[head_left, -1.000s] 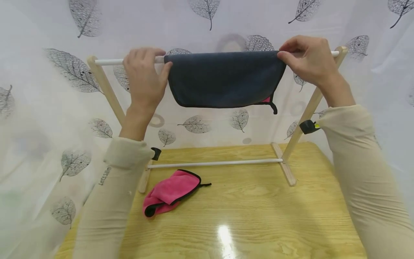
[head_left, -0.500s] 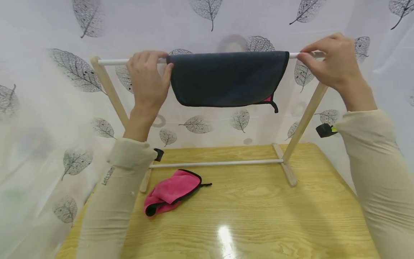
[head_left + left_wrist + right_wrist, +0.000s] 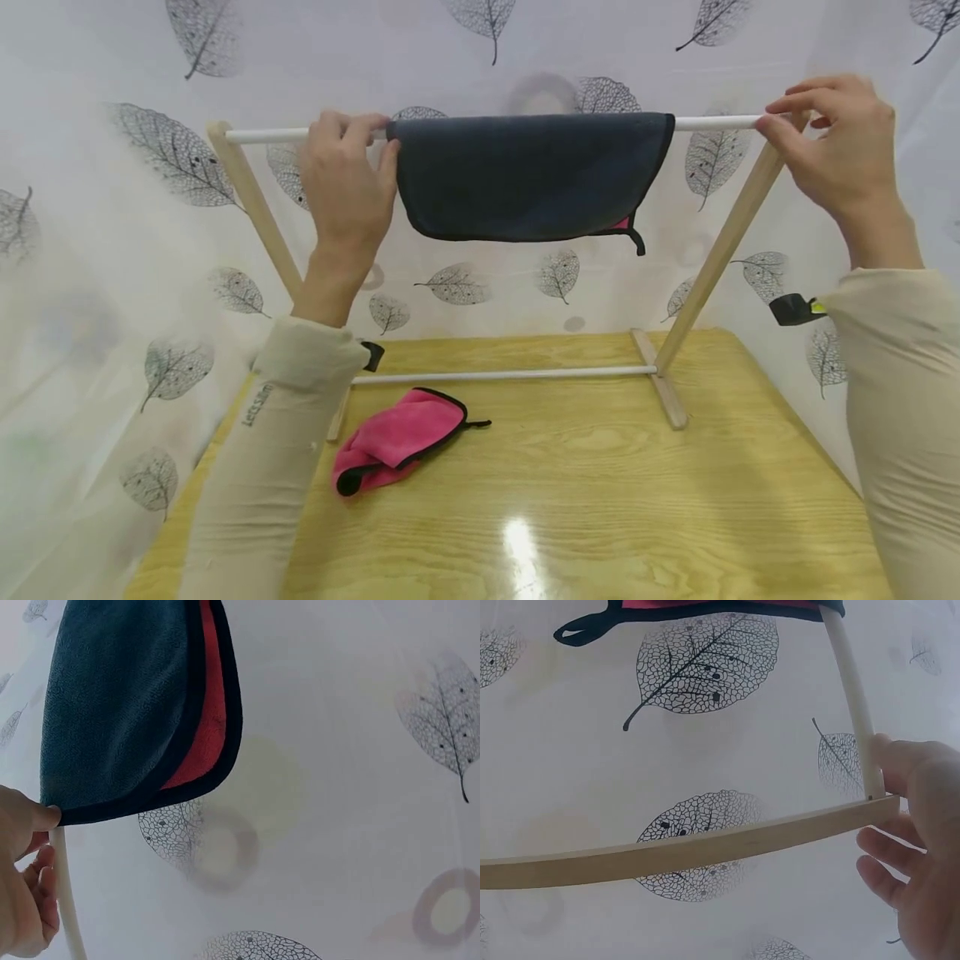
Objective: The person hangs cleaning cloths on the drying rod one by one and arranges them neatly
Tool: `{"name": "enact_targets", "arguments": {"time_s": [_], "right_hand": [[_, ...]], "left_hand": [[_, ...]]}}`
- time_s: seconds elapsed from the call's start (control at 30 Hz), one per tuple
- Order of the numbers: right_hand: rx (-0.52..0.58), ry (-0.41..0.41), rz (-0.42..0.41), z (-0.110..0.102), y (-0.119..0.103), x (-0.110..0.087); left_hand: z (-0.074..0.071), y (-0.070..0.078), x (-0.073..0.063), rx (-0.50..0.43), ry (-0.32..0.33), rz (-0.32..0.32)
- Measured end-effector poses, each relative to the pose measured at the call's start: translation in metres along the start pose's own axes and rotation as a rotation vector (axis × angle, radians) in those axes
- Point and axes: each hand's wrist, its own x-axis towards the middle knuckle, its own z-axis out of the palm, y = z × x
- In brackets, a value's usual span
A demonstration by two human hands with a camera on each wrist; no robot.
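Observation:
A dark blue-grey towel [image 3: 532, 177] with black edging hangs folded over the white top rod [image 3: 716, 123] of a small wooden rack. A strip of its pink side and a black loop [image 3: 637, 242] show at the lower right. My left hand [image 3: 348, 179] pinches the towel's upper left edge against the rod, the thumb in front. In the left wrist view the thumb lies at the towel's [image 3: 124, 712] edge. My right hand [image 3: 843, 146] holds the rod's right end between thumb and fingers, right at the wooden post [image 3: 682, 847], away from the towel.
A crumpled pink cloth [image 3: 401, 437] with black trim and a loop lies on the wooden table [image 3: 600, 500], left of the middle. The rack's lower white rod [image 3: 502, 375] and right foot [image 3: 660, 379] stand behind it. A leaf-patterned curtain [image 3: 480, 42] hangs behind.
My right hand has let go of the towel's upper right corner and moved right along the rod to its end. My left hand has stayed at the towel's left edge.

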Motion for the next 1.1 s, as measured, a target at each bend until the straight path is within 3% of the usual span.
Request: {"name": "enact_targets", "arguments": {"time_s": [0.23, 0.7, 0.9, 1.1], "right_hand": [[0.159, 0.024, 0.085, -0.004, 0.013, -0.006], [0.723, 0.073, 0.284, -0.004, 0.019, -0.005], [0.848, 0.082, 0.299, 0.001, 0.02, -0.003], [0.854, 0.064, 0.313, 0.001, 0.018, -0.003]], "left_hand": [[0.003, 0.008, -0.001, 0.014, -0.012, -0.079], [0.009, 0.01, -0.007, -0.088, 0.017, -0.166], [0.012, 0.009, -0.012, -0.155, 0.016, -0.266], [0.013, 0.007, -0.016, -0.22, -0.008, -0.328]]}}
